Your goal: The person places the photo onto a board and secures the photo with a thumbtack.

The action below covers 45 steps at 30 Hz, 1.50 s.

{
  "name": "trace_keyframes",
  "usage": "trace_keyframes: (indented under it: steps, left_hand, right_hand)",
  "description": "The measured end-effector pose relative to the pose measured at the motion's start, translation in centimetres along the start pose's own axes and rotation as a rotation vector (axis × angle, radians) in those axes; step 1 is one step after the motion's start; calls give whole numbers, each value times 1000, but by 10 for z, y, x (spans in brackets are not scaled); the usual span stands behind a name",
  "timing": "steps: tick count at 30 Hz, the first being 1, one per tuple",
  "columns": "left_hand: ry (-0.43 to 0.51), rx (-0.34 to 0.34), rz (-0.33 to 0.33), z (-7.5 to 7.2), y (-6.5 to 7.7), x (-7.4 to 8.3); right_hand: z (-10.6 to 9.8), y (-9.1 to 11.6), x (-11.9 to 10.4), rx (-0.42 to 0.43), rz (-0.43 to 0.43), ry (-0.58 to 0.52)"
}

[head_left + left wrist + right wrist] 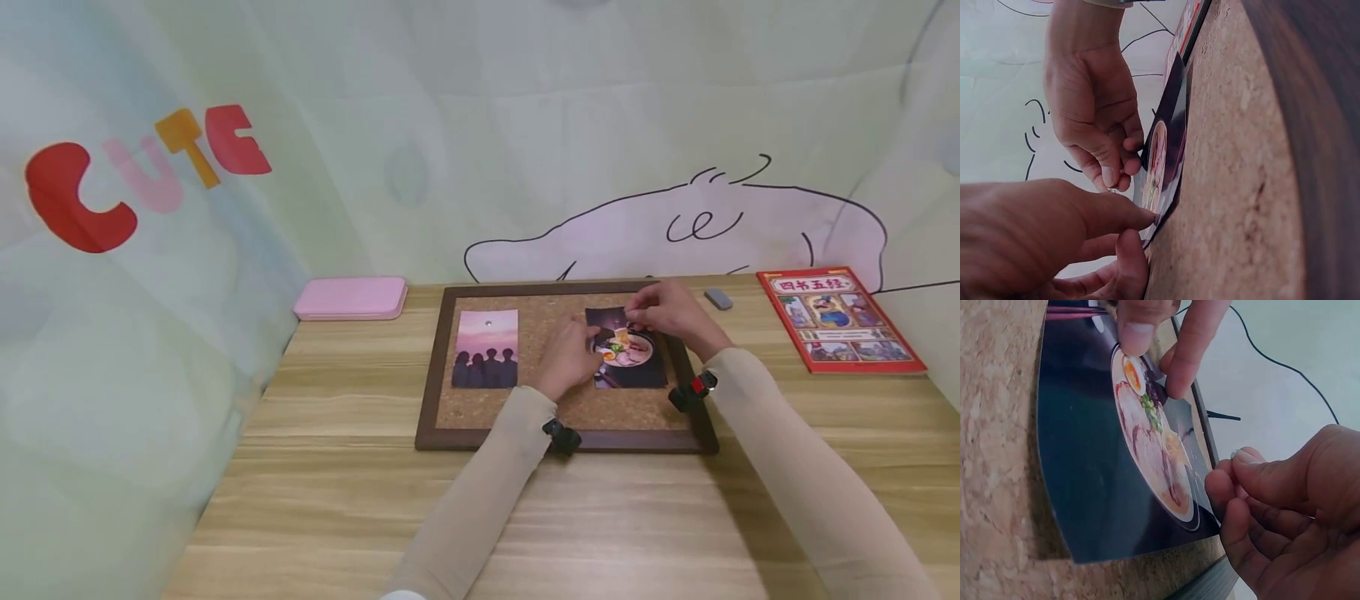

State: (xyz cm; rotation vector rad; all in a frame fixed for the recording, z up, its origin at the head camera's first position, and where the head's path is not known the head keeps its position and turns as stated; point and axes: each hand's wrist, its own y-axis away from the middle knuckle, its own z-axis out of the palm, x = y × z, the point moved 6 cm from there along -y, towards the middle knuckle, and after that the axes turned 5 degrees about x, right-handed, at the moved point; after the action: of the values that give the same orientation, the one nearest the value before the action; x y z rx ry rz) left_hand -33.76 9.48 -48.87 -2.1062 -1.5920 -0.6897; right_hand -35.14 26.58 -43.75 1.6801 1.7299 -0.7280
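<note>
A food photo [628,354], showing a bowl with egg and meat, lies on the right part of the corkboard [551,408]. Its edges stand slightly off the cork. At the photo's left side, my left hand [567,358] presses its thumb and a finger on the picture. Above the photo's top edge, my right hand [671,315] pinches a tiny shiny thumbtack [1234,454] between thumb and forefinger; most of the tack is hidden. On the board's left, a sunset photo [486,350] with dark silhouettes has a silver tack [488,323] near its top.
A pink case [351,298] lies beyond the board's left corner on the wooden table [337,492]. To the right are a small grey block [717,299] and a red illustrated book [840,321]. A printed cloth [420,125] hangs behind the table.
</note>
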Motion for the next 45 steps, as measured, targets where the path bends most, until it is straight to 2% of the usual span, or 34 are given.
trace_keyframes:
  steps: [6,11,18,23,32,39,45]
  left_hand:
    - [-21,-12,-2,3,-2,-2]
    - [-18,-11,-4,2,-1,-3]
    - [-27,-4,20,-7,6,5]
    - [-24,-6,9,-3,2,3]
    - [-30,-5,25,-1,-2,-1]
    - [-30,-4,27,-3,-1,0]
    - [-22,-15,-14,-11,6,7]
  right_hand:
    - [7,-5,1,-28,-10,68]
    - [12,-9,-1,-42,-33,79]
    - [15,-12,-1,-75,0,132]
    - [15,-15,0,-66,37,162]
    - [14,-19,3,-68,169,102]
    - [17,-23,0,-96,165,123]
    - [17,-22,-2,-100,179,147]
